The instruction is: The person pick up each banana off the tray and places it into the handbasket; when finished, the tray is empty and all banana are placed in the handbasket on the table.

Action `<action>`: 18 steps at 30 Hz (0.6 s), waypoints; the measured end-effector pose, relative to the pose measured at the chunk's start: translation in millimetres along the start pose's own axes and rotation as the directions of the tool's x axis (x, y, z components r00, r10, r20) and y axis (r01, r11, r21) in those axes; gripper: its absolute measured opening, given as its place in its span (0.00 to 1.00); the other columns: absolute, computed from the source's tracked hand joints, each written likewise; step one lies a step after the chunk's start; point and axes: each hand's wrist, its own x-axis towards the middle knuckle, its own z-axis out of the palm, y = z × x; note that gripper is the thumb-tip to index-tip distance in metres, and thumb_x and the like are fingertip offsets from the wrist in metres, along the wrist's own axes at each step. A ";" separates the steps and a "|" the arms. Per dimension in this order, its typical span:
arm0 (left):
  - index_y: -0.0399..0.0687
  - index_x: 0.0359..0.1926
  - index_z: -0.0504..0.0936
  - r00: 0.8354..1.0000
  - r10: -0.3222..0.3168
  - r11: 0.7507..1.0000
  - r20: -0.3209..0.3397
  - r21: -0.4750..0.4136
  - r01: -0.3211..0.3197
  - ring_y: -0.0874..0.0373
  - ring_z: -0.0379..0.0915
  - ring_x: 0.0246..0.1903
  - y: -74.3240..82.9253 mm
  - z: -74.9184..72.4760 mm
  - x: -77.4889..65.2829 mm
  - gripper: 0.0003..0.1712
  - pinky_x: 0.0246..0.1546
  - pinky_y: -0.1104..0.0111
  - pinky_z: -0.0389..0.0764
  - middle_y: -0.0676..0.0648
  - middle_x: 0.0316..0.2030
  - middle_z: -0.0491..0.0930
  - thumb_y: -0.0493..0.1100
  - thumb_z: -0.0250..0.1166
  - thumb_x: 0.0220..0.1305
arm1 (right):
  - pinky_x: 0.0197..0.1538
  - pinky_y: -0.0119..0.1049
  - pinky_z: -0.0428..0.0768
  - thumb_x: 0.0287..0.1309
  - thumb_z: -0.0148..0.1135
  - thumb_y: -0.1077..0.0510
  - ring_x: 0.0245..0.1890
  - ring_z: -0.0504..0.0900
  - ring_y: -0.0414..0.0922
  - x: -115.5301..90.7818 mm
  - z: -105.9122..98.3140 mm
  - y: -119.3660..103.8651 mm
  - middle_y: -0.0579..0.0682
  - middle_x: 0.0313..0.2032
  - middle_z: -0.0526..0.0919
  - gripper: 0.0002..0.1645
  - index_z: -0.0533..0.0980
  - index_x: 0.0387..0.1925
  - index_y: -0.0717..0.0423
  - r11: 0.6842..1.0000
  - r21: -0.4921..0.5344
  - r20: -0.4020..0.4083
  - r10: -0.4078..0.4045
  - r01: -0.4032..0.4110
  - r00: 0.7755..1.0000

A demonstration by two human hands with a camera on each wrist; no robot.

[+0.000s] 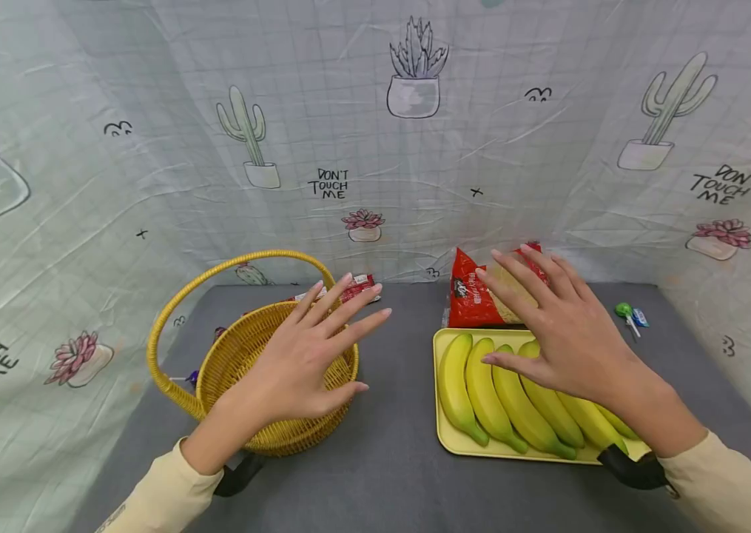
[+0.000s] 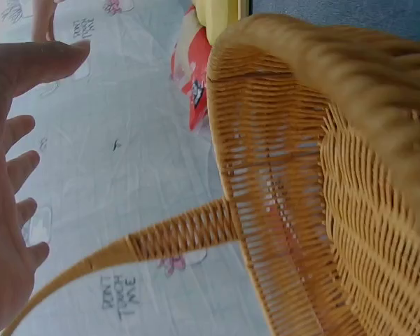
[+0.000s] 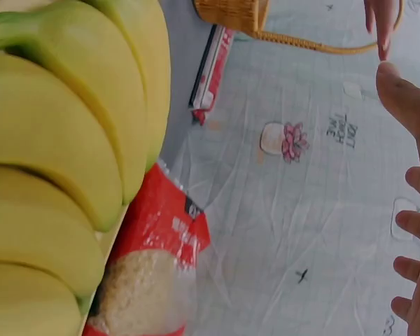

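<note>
Bananas (image 1: pixel 519 400): curved, yellow, green-tipped, side by side | wicker basket (image 1: pixel 235 357): golden | left hand (image 1: pixel 302 363), right hand (image 1: pixel 571 340): fingers extended

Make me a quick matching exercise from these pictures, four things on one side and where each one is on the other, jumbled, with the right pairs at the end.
Things:
1. bananas
2. wicker basket
3. large red packet
4. green lollipop

Places:
A. directly behind the tray
B. beside a small blue item
C. lined up on the tray
D. below the left hand

Pairs: 1-C, 2-D, 3-A, 4-B
</note>
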 end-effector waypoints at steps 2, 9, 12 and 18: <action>0.56 0.84 0.61 1.000 -0.017 1.000 -0.023 0.001 0.017 0.43 0.36 0.82 0.5 -4.0 -6.8 0.59 0.76 0.39 0.43 0.47 0.83 0.52 0.62 0.77 0.56 | 0.78 0.62 0.45 0.67 0.46 0.16 0.79 0.51 0.63 -4.3 -2.6 2.9 0.57 0.80 0.58 0.58 0.61 0.82 0.49 1.000 -0.010 0.007 0.021 -0.021 1.000; 0.51 0.78 0.71 0.983 -0.076 0.997 -0.166 -0.040 0.070 0.38 0.48 0.79 2.6 -20.4 -29.7 0.40 0.76 0.40 0.47 0.45 0.79 0.61 0.56 0.65 0.68 | 0.77 0.62 0.49 0.68 0.43 0.16 0.77 0.55 0.65 -25.4 -6.4 13.8 0.58 0.79 0.60 0.57 0.61 0.83 0.47 0.993 -0.035 0.036 0.118 -0.116 0.992; 0.49 0.73 0.77 0.962 -0.098 0.995 -0.253 -0.039 0.091 0.35 0.55 0.75 3.2 -22.9 -39.7 0.32 0.74 0.38 0.49 0.43 0.75 0.68 0.57 0.57 0.75 | 0.76 0.64 0.51 0.70 0.41 0.17 0.75 0.56 0.66 -36.8 -4.3 21.1 0.59 0.77 0.61 0.55 0.61 0.83 0.46 0.989 -0.056 0.049 0.143 -0.140 0.989; 0.44 0.59 0.87 0.892 -0.068 0.997 -0.448 0.002 0.077 0.31 0.70 0.63 6.0 -22.7 -57.3 0.22 0.69 0.39 0.60 0.37 0.61 0.81 0.51 0.58 0.76 | 0.67 0.70 0.61 0.72 0.47 0.21 0.71 0.62 0.69 -62.4 4.6 38.2 0.61 0.75 0.65 0.51 0.65 0.80 0.50 0.983 -0.081 0.104 0.171 -0.163 0.980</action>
